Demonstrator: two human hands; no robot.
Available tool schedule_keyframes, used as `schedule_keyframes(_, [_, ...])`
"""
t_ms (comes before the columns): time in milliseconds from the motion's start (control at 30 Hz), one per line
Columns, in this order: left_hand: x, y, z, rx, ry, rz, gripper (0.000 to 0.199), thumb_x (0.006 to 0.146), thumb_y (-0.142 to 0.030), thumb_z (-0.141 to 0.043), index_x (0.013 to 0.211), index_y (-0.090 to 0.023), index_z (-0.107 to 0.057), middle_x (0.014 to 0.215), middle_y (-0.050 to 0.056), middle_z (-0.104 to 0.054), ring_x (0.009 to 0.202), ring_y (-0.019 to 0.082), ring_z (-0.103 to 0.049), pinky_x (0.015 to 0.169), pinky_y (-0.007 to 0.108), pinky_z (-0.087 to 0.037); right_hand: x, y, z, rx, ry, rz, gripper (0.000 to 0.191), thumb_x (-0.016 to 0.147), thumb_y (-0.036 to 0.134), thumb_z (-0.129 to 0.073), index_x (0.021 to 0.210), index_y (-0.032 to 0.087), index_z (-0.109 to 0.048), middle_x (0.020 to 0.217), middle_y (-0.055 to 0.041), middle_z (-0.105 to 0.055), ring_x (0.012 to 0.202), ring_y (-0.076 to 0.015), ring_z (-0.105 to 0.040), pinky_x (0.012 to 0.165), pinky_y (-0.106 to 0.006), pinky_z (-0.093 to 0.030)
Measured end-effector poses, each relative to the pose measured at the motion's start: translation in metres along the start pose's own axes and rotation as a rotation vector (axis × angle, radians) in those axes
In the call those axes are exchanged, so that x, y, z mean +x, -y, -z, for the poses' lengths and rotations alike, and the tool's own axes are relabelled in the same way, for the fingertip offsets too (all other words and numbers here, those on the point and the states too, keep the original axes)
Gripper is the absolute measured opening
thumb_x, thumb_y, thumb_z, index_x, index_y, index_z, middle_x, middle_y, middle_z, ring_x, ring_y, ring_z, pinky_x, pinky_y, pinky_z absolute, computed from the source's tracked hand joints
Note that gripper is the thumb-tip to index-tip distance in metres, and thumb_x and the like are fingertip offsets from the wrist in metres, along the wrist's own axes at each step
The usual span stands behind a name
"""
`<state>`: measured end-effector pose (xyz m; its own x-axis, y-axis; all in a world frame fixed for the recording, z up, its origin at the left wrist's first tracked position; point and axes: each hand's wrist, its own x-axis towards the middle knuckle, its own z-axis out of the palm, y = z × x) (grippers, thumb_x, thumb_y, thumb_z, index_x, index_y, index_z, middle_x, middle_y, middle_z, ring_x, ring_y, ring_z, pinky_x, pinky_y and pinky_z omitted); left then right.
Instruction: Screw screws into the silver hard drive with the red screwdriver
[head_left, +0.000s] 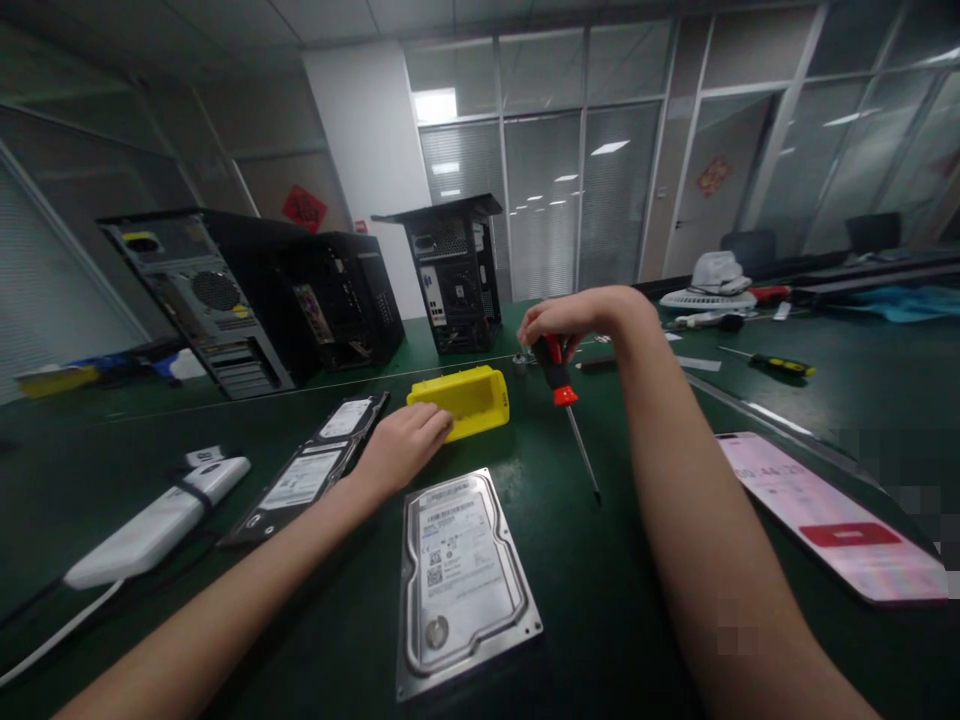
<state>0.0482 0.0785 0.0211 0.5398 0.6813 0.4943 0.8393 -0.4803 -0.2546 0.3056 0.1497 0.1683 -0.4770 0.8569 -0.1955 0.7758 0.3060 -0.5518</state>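
Head view: right hand [574, 315] clenched round screwdriver [565, 395].
Left hand [405, 442] curled at yellow tray [484, 402], grip unclear; best keep the tip [597, 496] clear of hard drive [466, 570].

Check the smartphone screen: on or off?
On. The smartphone glows pink, with large digits and a red bar displayed.

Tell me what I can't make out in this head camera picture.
Head view, throughout:
- Fine print on the nearest hard drive: too small and blurred.
- Upper handle of the screwdriver: partly hidden by the right hand.
- Left hand: its own back hides whether it grips the yellow tray.
- White cable's far end: cut off by the left edge.
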Motion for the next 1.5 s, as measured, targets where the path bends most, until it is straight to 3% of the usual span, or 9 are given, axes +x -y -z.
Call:
schedule_keyframes(100, [0.028,-0.015,-0.001,-0.002,0.2,0.106,0.016,0.092,-0.021,-0.048,0.095,-0.015,-0.063,0.093,0.009,-0.065,0.088,0.023,-0.063,0.073,0.032,-0.049,-0.001,0.002,-0.002,-0.002,-0.019,-0.009,0.02,0.084,0.022,-0.048,0.101,0.013,-0.053,0.084,-0.0091,-0.059,0.07,-0.0168,-0.058,0.056,-0.027,-0.053])
schedule_keyframes(233, [0.06,-0.032,-0.013,-0.021,0.299,0.317,0.02,0.088,-0.021,-0.053,0.099,-0.016,-0.068,0.099,0.012,-0.068,0.097,0.027,-0.064,0.079,0.034,-0.048,-0.004,0.01,-0.006,-0.054,0.006,-0.022,0.021,0.082,0.02,-0.048,0.101,0.012,-0.052,0.079,-0.0087,-0.06,0.07,-0.0197,-0.061,0.058,-0.031,-0.054])
schedule_keyframes(467, [0.082,-0.035,-0.034,-0.013,0.316,0.416,0.024,0.086,-0.02,-0.052,0.099,-0.011,-0.07,0.101,0.019,-0.069,0.093,0.033,-0.066,0.077,0.039,-0.049,-0.01,0.022,-0.01,-0.035,0.065,0.06,0.022,0.085,0.019,-0.048,0.106,0.012,-0.052,0.082,-0.0081,-0.062,0.073,-0.0187,-0.064,0.061,-0.03,-0.056])
schedule_keyframes(800, [0.076,-0.023,-0.052,0.0,0.309,0.444,0.026,0.09,-0.019,-0.044,0.099,-0.011,-0.067,0.098,0.018,-0.068,0.091,0.033,-0.066,0.075,0.039,-0.049,-0.006,-0.007,0.007,0.058,-0.009,0.034,0.02,0.085,0.021,-0.05,0.103,0.012,-0.055,0.081,-0.0093,-0.062,0.072,-0.0206,-0.063,0.062,-0.033,-0.056])
schedule_keyframes(967, [0.061,-0.028,-0.036,-0.039,0.305,0.366,0.018,0.092,-0.021,-0.046,0.097,-0.016,-0.063,0.105,0.012,-0.064,0.092,0.026,-0.065,0.074,0.033,-0.048,-0.006,-0.013,0.01,0.088,-0.031,0.002,0.016,0.085,0.019,-0.051,0.099,0.013,-0.056,0.082,-0.009,-0.062,0.071,-0.0194,-0.063,0.066,-0.032,-0.056])
schedule_keyframes(1167, [0.014,-0.028,0.009,-0.263,0.202,0.171,0.017,0.094,-0.029,-0.045,0.094,-0.019,-0.059,0.094,0.006,-0.065,0.083,0.022,-0.063,0.07,0.03,-0.046,-0.014,-0.008,0.011,0.076,-0.068,0.023,0.016,0.087,0.018,-0.051,0.102,0.014,-0.055,0.088,-0.0077,-0.061,0.069,-0.0156,-0.062,0.067,-0.029,-0.055])
schedule_keyframes(1333, [-0.035,-0.023,0.041,-0.564,0.185,0.361,0.019,0.088,-0.038,-0.052,0.091,-0.023,-0.064,0.092,0.003,-0.071,0.083,0.022,-0.066,0.074,0.034,-0.051,-0.019,0.001,0.009,0.071,-0.134,0.187,0.023,0.09,0.023,-0.053,0.112,0.015,-0.053,0.102,-0.0083,-0.059,0.08,-0.0147,-0.062,0.065,-0.022,-0.054])
schedule_keyframes(1500, [-0.068,-0.019,0.039,-0.837,0.063,0.622,0.022,0.081,-0.042,-0.062,0.087,-0.021,-0.067,0.088,0.004,-0.073,0.084,0.022,-0.069,0.077,0.034,-0.054,-0.028,0.019,0.001,0.156,-0.159,0.405,0.031,0.09,0.03,-0.054,0.118,0.017,-0.051,0.111,-0.0082,-0.057,0.089,-0.0152,-0.061,0.068,-0.02,-0.054])
